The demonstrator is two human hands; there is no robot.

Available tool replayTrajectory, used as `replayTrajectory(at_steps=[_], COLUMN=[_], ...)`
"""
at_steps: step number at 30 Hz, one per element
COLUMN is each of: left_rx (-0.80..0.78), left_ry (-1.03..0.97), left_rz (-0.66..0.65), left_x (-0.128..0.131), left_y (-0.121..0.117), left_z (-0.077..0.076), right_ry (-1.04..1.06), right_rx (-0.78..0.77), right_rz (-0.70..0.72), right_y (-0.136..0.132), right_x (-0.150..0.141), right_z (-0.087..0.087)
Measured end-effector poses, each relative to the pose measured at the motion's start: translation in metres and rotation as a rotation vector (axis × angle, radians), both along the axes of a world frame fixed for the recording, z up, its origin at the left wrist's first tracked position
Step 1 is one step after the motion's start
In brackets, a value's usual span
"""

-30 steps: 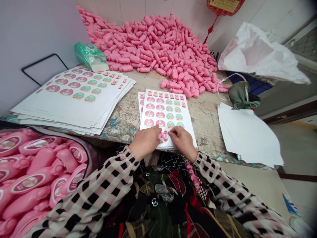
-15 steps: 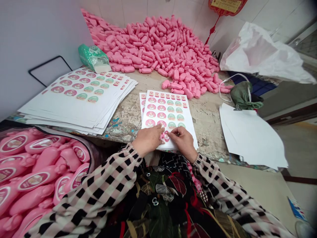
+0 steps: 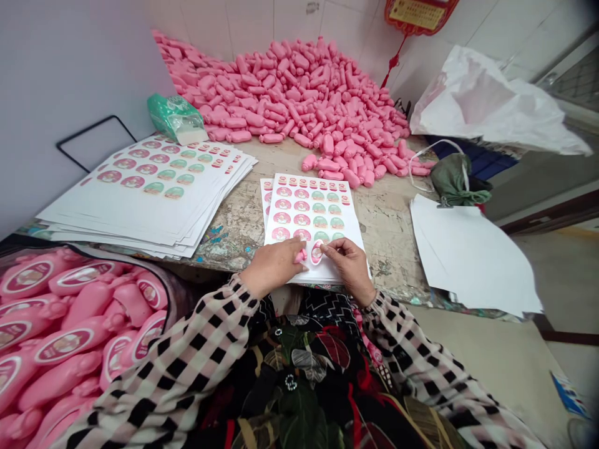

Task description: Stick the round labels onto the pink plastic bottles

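My right hand (image 3: 350, 267) pinches an oval pink sticker (image 3: 316, 252) with a white rim, held just over the sticker sheet (image 3: 352, 223). On the left, my left hand (image 3: 274, 265) is closed on a small pink bottle (image 3: 301, 255); most of the bottle is hidden by the fingers. The sheet under both hands carries rows of pink and green stickers, with small red ones along its top. Its lower part around my hands is bare white, and another sheet's edge shows at its left.
Small pink bottles (image 3: 299, 93) are heaped against the wall. A stack of sticker sheets (image 3: 116, 212) lies left, below a green plastic packet (image 3: 173, 115). Larger labelled bottles (image 3: 65, 343) fill a bag at lower left. White sheets (image 3: 472, 255) and a green pouch (image 3: 452, 178) lie right.
My right hand has lifted the oval sticker from against the sheet and moved it slightly up. My left hand with the bottle has shifted a little left. The view has tilted slightly.
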State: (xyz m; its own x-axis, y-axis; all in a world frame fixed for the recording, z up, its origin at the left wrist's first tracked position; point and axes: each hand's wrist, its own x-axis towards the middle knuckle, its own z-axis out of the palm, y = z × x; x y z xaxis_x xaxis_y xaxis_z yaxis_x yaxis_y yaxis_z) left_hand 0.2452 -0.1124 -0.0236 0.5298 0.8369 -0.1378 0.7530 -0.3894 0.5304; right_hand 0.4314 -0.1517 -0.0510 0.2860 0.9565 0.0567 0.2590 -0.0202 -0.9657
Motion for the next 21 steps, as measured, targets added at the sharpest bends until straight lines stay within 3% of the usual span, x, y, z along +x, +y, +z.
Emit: replayTrajectory(at_steps=[4,7,10,14,21], left_rx=[-0.185,-0.533,-0.858,-1.034,-1.026], left_ry=[-0.440,-0.941,-1.274,-1.429,-1.433], left_rz=[0.267,0.390,0.431,0.496,0.451], left_x=[-0.004,-0.002,0.005,0.020,0.030], left_y=[0.002,0.001,-0.001,-0.009,-0.016], left_z=[0.010,0.022,0.027,0.023,0.016], right_ry=[0.166,0.235,0.220,0.142,0.089], right_rx=[0.003,0.026,0.070,0.063,0.040], right_rz=[0.016,-0.003,0.015,0.097,0.103], right_y=[0.004,0.004,-0.002,-0.010,-0.011], right_x=[0.005,0.005,-0.004,-0.021,-0.026], right_z=[0.003,0.015,0.033,0.051,0.052])
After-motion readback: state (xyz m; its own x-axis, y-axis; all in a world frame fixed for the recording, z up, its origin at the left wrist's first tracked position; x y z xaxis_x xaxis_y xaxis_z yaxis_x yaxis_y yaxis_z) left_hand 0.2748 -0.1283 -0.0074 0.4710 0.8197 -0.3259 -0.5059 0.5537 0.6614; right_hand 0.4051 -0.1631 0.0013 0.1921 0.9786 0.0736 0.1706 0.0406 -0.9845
